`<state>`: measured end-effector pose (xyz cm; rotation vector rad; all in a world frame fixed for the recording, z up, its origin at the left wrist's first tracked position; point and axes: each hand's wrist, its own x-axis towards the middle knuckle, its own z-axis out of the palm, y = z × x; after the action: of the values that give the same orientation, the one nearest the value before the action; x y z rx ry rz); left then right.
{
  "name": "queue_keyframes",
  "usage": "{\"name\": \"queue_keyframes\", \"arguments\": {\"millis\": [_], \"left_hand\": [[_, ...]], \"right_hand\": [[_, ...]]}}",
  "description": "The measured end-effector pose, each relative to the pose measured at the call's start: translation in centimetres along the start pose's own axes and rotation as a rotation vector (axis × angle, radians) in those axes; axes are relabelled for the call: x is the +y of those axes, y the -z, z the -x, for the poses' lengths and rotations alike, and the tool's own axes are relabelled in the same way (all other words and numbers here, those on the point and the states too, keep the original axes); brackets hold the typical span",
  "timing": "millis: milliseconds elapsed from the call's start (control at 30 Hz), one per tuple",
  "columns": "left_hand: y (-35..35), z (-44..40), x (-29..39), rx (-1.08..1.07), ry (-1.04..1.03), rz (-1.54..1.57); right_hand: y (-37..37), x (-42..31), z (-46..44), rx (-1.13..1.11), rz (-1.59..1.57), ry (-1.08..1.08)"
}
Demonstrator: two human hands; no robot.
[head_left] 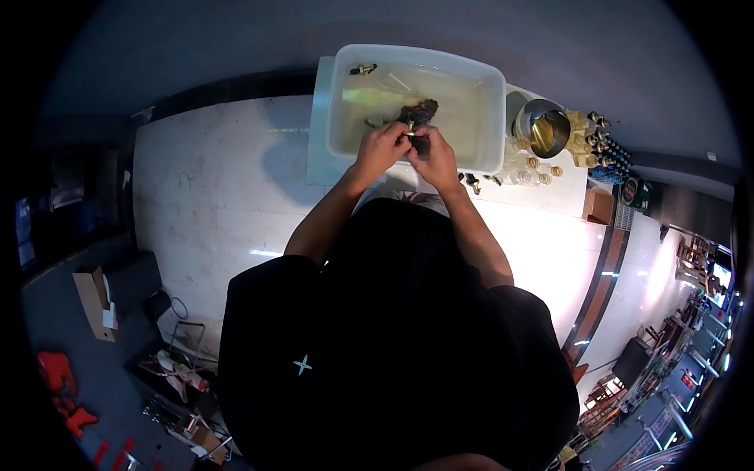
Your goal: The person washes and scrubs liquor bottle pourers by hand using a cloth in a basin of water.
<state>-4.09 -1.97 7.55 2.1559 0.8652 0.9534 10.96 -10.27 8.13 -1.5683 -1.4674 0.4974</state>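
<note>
Pinches a pale piece [410, 133] in nearly closed left hand [382, 149] and right hand [434, 162], with the tub [499, 118] below (and a dark bundle [422, 111] beyond). Seems mid-work, with a brassy fitting [363, 70] farther beyond likely left.

A pale tiled floor [208, 184] is stretching out broadly, and a brown strip [589, 314] with dark edges is running down its right side. A small cardboard box [598, 206] is sitting near that strip. Farther right, a screen [719, 282] is glowing. At left, a cardboard carton [94, 304] is standing open, while red objects [56, 373], too unclear to identify, are lying near the frame's edge.
</note>
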Motion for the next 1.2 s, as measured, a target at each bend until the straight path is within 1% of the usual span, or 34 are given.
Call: {"name": "queue_keyframes", "arguments": {"millis": [100,167,267,367,767,867,967,1067,1200], "left_hand": [[-0.2,-0.1,0.2,0.016,0.029,0.035],[-0.7,-0.2,-0.1,0.034,0.062,0.092],[-1.0,-0.3,-0.5,-0.005,0.139,0.236],[-1.1,-0.4,-0.5,0.029,0.12,0.274],[-0.9,-0.2,-0.5,0.014,0.126,0.26],[-0.4,-0.2,-0.3,-0.064,0.149,0.229],[-0.1,-0.3,-0.2,-0.088,0.137,0.199],[-0.6,-0.2,-0.4,-0.07,0.203,0.237],[-1.1,-0.3,-1.0,-0.06,0.198,0.304]], "right_hand": [[0.0,-0.7,-0.3,0.048,-0.073,-0.054],[-0.1,-0.3,-0.6,0.062,-0.073,-0.046],[-0.1,0.2,-0.6,0.063,-0.088,-0.066],[0.1,-0.2,-0.7,0.055,-0.085,-0.076],[0.1,-0.1,-0.2,0.099,-0.058,-0.143],[0.0,0.2,0.0,0.088,-0.055,-0.144],[0.0,0.3,-0.1,0.088,-0.054,-0.162],[0.2,-0.1,-0.2,0.102,-0.047,-0.175],[-0.3,-0.2,-0.3,0.148,-0.085,-0.133]]}}
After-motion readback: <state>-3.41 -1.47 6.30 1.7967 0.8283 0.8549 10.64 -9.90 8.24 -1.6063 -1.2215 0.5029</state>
